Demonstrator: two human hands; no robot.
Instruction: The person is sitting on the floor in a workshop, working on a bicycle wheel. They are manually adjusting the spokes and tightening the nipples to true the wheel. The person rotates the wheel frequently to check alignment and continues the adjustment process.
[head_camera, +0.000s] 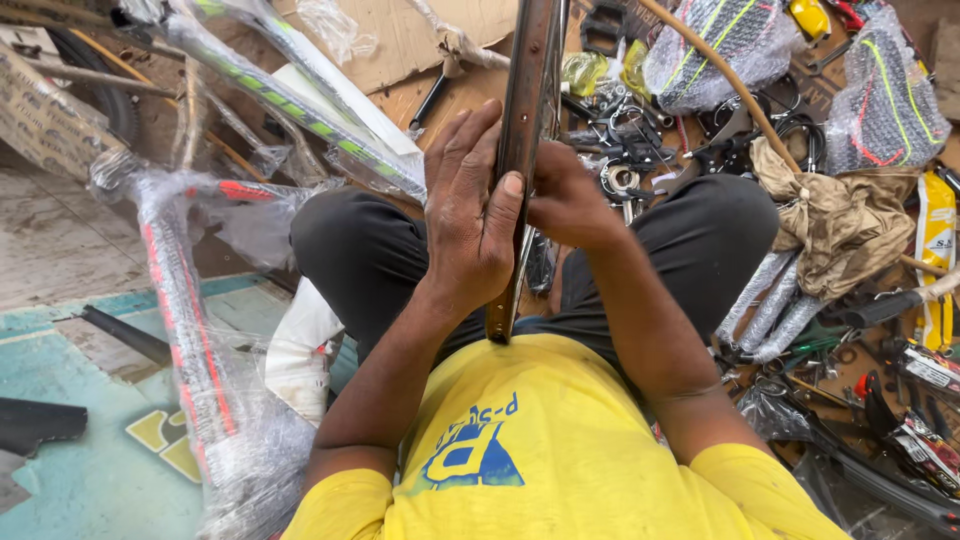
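both my left hand (468, 215) and right hand (565, 195) close around the metal rim (522, 150), standing upright, long axis pointing away from me.

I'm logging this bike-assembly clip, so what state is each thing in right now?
Wheel rim: upright, edge-on, gripped by both hands.
Left hand: wrapped around the rim.
Right hand: closed behind the rim.
Bike frames: plastic-wrapped, lying down.
Saddles: plastic-wrapped.
Brown cloth bag: crumpled.

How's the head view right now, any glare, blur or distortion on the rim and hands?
Head view: even daylight, soft shadows; left hand and wheel rim sharp; mild glare on plastic-wrapped frame parts; wide-angle bending at the edges; right hand partly hidden behind the rim.
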